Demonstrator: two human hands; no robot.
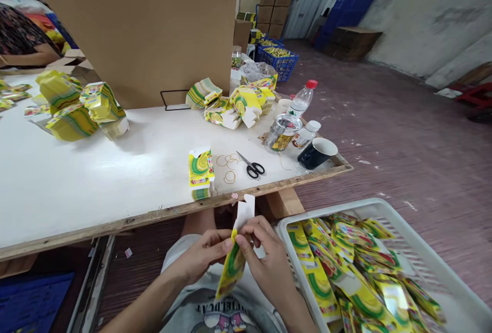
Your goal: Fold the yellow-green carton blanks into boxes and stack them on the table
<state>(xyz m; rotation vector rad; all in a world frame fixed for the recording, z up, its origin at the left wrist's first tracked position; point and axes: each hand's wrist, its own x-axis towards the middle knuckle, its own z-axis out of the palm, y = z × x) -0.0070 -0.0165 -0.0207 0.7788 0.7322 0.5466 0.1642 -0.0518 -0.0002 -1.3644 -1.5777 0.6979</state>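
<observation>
A yellow and green printed carton (231,267) with a raised white flap is held upright and tilted over my lap. My left hand (209,252) pinches its left edge between thumb and fingers. On the other side my right hand (262,245) grips the same carton near the flap, thumb pressed on its face. What the carton contains, if anything, is hidden. Just beyond my hands, a small stack of flat cartons (200,169) lies at the table edge. A tray (378,205) of yellow packets (357,271) stands to the right of my right hand.
On the white table (154,169) lie black-handled scissors (252,168), rubber bands (229,175), a dark mug (317,153), a jar (283,132) and a red-capped bottle (302,98). Carton stacks (73,107) stand left. A large cardboard sheet (146,30) rises behind; another person's arm (34,56) shows far left.
</observation>
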